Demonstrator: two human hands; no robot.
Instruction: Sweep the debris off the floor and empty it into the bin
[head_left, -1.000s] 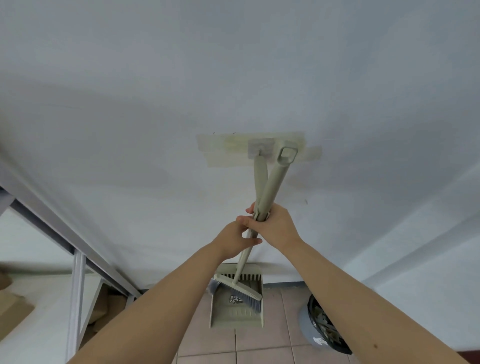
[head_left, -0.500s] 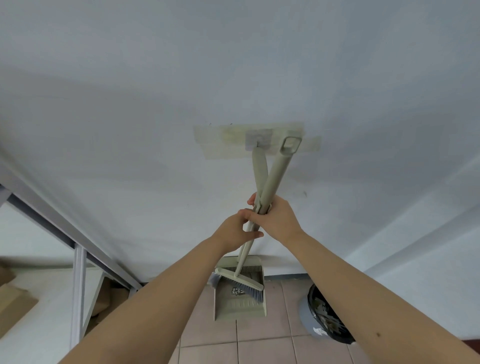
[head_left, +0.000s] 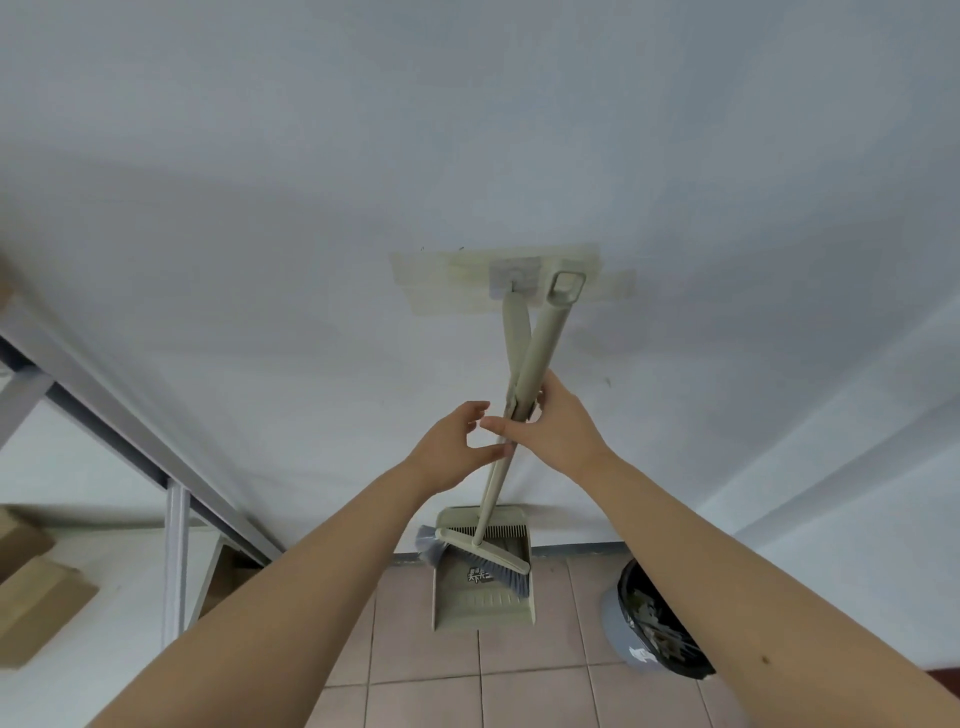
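Broom (head_left: 537, 358) handle crosses the dustpan (head_left: 483, 597) handle at the grip. Hook (head_left: 511, 278) above it, bristles and pan below, bin (head_left: 654, 623) below-right. Change over 1 s: left hand (head_left: 452, 447) was wrapped, now spread, barely touching. Right hand (head_left: 558, 431) loosened, straight fingers resting on the handles. Judged: tools parked, sweeping finished.
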